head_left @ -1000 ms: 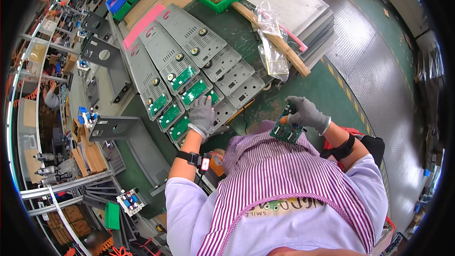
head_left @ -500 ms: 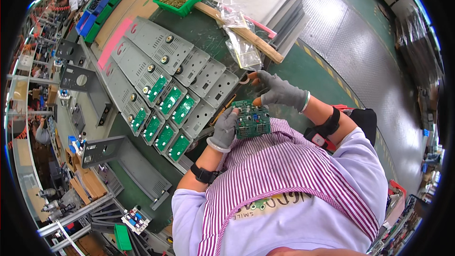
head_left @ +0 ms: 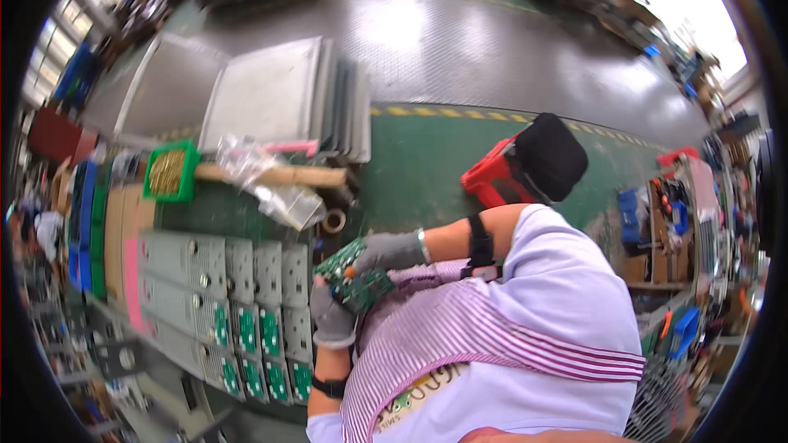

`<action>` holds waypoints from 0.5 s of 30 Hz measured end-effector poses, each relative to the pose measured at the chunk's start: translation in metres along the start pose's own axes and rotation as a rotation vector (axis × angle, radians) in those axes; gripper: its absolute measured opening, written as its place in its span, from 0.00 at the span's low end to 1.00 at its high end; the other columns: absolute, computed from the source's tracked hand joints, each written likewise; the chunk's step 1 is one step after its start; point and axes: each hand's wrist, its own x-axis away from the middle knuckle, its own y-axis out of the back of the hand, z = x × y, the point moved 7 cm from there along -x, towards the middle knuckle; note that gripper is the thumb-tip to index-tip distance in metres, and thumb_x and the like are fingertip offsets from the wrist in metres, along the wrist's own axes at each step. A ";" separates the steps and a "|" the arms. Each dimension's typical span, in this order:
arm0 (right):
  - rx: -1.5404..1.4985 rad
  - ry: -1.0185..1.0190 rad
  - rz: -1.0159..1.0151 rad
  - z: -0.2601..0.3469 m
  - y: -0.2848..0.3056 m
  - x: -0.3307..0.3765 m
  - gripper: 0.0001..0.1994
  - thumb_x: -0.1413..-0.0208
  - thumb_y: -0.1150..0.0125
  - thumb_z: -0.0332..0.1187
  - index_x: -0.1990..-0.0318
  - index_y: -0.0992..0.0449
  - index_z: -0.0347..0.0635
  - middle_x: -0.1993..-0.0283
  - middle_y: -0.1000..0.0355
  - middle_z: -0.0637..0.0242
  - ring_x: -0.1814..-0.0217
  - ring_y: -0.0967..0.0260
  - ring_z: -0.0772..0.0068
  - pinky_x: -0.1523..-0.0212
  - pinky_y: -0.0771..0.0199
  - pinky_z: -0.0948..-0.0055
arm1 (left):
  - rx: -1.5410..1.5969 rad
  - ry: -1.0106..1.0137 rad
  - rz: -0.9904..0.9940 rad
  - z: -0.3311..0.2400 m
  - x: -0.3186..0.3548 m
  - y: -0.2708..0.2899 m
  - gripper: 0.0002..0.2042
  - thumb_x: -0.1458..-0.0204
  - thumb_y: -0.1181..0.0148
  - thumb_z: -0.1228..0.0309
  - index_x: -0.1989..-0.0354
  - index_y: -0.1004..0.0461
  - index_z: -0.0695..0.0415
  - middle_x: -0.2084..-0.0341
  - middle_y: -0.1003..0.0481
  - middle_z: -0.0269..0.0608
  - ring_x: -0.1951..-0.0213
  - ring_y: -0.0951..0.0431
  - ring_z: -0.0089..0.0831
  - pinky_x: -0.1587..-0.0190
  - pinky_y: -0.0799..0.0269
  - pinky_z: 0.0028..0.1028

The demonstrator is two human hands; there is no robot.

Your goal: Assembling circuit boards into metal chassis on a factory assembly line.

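Note:
My left hand (head_left: pixel 332 318), in a grey glove with bare fingertips, is closed around the near edge of green circuit boards (head_left: pixel 364 289) in front of my apron. My right hand (head_left: pixel 387 251), gloved the same way, has its fingers closed on the boards' upper side. Blur hides how many boards there are and whether they are joined. Left of my hands, overlapping grey metal panels (head_left: pixel 172 289) lie in rows. Several smaller green circuit boards (head_left: pixel 247 330) rest on their right-hand ends.
A green bin (head_left: pixel 190 172) of small brass-coloured parts stands beyond the panels, beside a wooden strip (head_left: pixel 316 176) under clear plastic bags (head_left: pixel 283 201). A tape roll (head_left: pixel 334 221) lies close to my hands. Behind are stacked flat sheets (head_left: pixel 263 98); rightward, a red and black seat (head_left: pixel 546 160).
My view has swung to the right. My right hand, earlier raised apart with fingers spread, has come down onto the boards. My left hand still holds them, and they now look tilted.

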 end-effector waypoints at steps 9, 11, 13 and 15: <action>0.241 -0.150 -0.222 0.000 0.002 0.008 0.17 0.60 0.36 0.33 0.59 0.24 0.39 0.64 0.26 0.65 0.63 0.30 0.71 0.61 0.30 0.67 | 0.666 0.619 0.104 0.019 0.008 -0.022 0.36 0.48 0.63 0.39 0.45 0.41 0.61 0.52 0.33 0.48 0.55 0.28 0.40 0.54 0.29 0.39; 0.186 -0.132 -0.208 0.001 0.002 0.007 0.17 0.60 0.36 0.33 0.59 0.24 0.39 0.64 0.26 0.65 0.63 0.30 0.71 0.61 0.30 0.67 | 0.678 0.619 0.124 0.020 0.007 -0.027 0.36 0.49 0.63 0.39 0.45 0.41 0.61 0.52 0.33 0.49 0.55 0.28 0.40 0.54 0.29 0.39; 0.140 -0.124 -0.177 0.000 0.000 0.006 0.17 0.60 0.36 0.33 0.59 0.24 0.39 0.64 0.26 0.65 0.62 0.30 0.70 0.61 0.30 0.67 | 0.728 0.615 0.115 0.015 0.007 -0.033 0.36 0.49 0.62 0.39 0.45 0.41 0.60 0.52 0.33 0.49 0.56 0.28 0.41 0.54 0.29 0.40; 0.097 -0.119 -0.137 -0.003 -0.005 0.002 0.17 0.60 0.36 0.33 0.59 0.24 0.40 0.64 0.26 0.65 0.62 0.30 0.70 0.61 0.30 0.66 | 0.779 0.610 0.095 0.012 0.006 -0.033 0.35 0.49 0.61 0.39 0.45 0.42 0.59 0.52 0.34 0.50 0.56 0.28 0.42 0.54 0.29 0.40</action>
